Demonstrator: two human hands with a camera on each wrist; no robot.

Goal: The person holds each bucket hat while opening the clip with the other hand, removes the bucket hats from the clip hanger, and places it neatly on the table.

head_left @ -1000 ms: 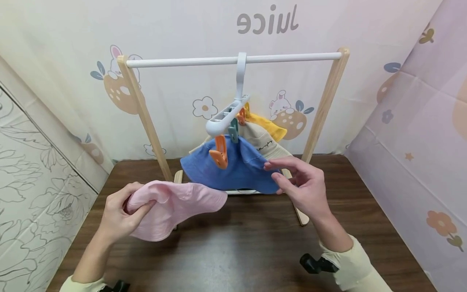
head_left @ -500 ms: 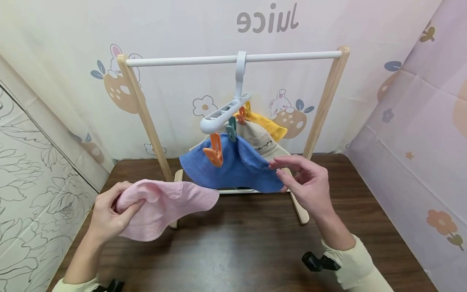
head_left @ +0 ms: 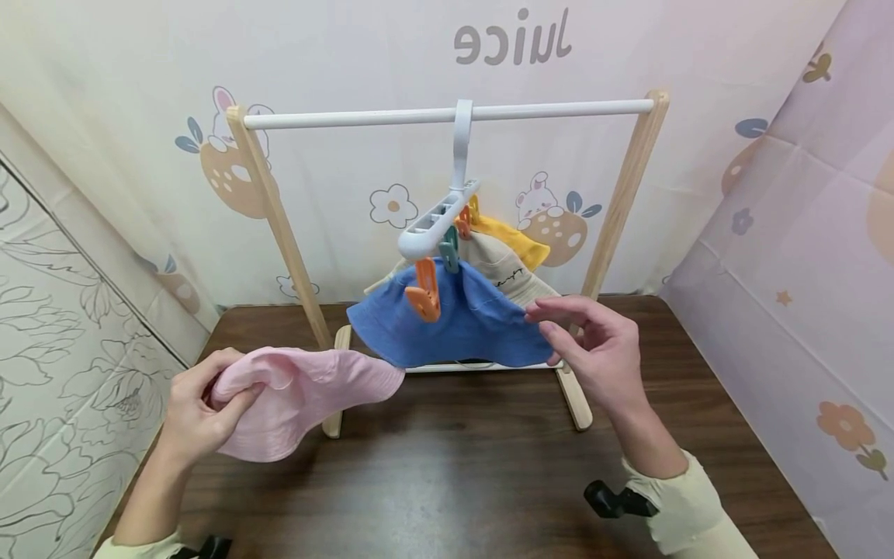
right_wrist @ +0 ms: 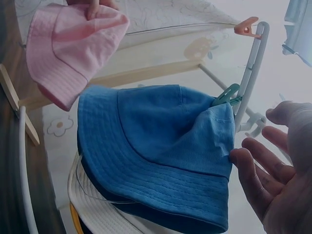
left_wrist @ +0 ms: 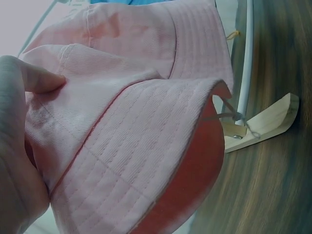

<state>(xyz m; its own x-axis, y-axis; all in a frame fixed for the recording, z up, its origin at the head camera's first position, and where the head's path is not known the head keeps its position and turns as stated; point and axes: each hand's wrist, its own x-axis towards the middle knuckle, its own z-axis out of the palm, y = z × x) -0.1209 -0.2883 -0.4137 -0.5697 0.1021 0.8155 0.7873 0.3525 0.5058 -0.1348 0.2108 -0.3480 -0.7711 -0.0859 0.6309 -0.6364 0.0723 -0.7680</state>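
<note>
Left fingers (left_wrist: 43,79), pinching a stitched pink hat (head_left: 300,396), moved leftward; parted right fingers (right_wrist: 249,173) perhaps touch blue cloth (right_wrist: 161,141).

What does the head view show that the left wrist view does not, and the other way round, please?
Only the head view: the right hand, the orange plastic clip and the mirrored grey "Juice" lettering.
Only the left wrist view: the shadowed, reddish inside of the brim of the pink cloth bucket hat.
Both: the left hand holding that hat, and the dark brown wood-grain table.
</note>
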